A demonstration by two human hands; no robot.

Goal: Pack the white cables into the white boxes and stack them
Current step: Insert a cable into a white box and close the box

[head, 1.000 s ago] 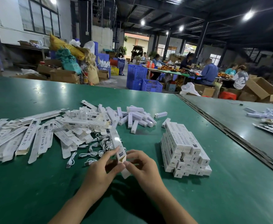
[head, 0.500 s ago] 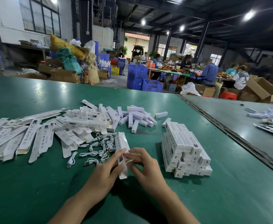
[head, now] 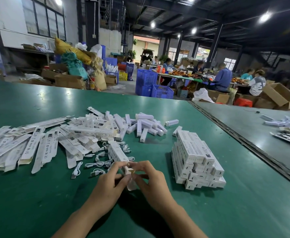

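**Box (head: 117, 152) pinched between my left hand (head: 109, 184) and right hand (head: 151, 179)**

Both of my hands pinch the near end of one long white box, fingers curled round it and fingertips meeting at its open end flap. The box points away from me across the green surface (head: 37, 194), its far end over a scatter of loose white cables (head: 96, 164) that lie just ahead and left of my hands. Whether a cable is already inside the box I cannot tell.

Left of the cables lies a wide spread of flat, unfolded boxes (head: 29, 148), many overlapping. Beyond them sits a loose heap of short white blocks (head: 146, 126).

Near my right hand but not touching it stands a neat stack of closed boxes (head: 197, 162), several layers high and lying lengthwise away from me.

A seam divides this surface from a second surface (head: 243, 127) on the right, where more white packaging (head: 288, 129) lies. Across the hall, people (head: 223, 79) sit at a long table near blue crates (head: 161, 91) and cardboard cartons (head: 281, 97).
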